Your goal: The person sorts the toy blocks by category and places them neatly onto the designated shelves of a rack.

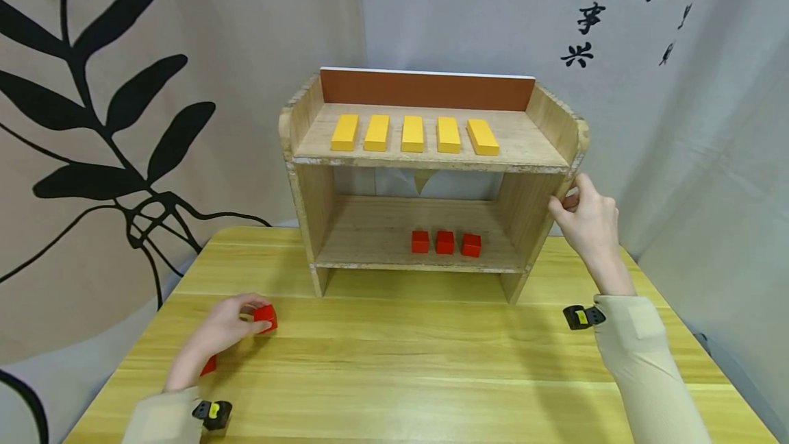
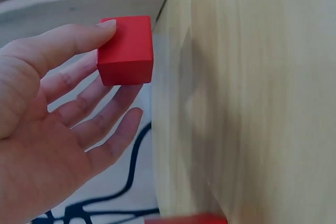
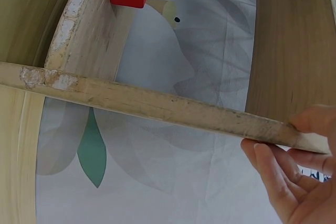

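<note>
My left hand (image 1: 231,324) pinches a red cube (image 2: 126,48) between thumb and fingers above the table's left side. Another red block (image 1: 209,365) shows partly behind that wrist. On the right, my right hand (image 1: 585,221) grips the side panel of the wooden shelf (image 1: 407,267) by its edge, thumb on one face and fingers on the other in the right wrist view. Three red cubes (image 1: 444,242) sit in a row on the lower board, right of its middle. Along the upper board lies a row of several yellow blocks (image 1: 412,134).
The shelf stands at the back of the yellowish wooden table (image 1: 394,368). Behind it hang light curtains, with a black leaf print (image 1: 80,60) at left and black writing (image 1: 600,12) at right. Each wrist wears a small black device (image 1: 212,414).
</note>
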`<state>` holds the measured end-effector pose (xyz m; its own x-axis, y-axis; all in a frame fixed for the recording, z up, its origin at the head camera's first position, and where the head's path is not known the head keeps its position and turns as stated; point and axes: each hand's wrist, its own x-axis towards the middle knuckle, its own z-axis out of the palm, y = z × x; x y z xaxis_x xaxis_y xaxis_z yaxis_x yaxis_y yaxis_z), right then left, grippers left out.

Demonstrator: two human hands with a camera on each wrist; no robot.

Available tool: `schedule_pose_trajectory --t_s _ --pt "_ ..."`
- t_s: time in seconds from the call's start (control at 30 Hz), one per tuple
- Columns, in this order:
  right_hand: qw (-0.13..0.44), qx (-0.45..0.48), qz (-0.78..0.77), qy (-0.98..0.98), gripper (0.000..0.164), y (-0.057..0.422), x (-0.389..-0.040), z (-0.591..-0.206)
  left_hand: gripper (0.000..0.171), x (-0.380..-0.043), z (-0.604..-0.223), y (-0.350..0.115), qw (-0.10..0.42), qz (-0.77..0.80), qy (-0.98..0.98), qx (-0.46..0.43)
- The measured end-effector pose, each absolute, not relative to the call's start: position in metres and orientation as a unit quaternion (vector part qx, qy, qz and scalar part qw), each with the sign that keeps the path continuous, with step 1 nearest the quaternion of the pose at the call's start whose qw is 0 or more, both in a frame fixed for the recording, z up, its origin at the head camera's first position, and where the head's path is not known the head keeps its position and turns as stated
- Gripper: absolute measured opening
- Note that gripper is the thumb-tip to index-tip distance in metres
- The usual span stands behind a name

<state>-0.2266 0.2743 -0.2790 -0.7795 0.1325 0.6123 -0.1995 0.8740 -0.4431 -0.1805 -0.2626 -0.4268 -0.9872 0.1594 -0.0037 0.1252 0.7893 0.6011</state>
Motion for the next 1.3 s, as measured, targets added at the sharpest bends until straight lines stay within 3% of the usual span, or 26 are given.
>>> schedule_pose_trajectory --t_s 0.53,1.3 --pt "0.330 0.019 0.249 -0.910 0.020 0.275 -0.227 -0.279 0.031 -0.195 -0.416 -0.217 -0.074 0.331 0.926 0.166" --pt "0.331 0.021 0.248 -0.910 0.020 0.274 -0.226 -0.279 0.032 -0.218 -0.395 -0.146 -0.170 0.350 0.891 0.233"
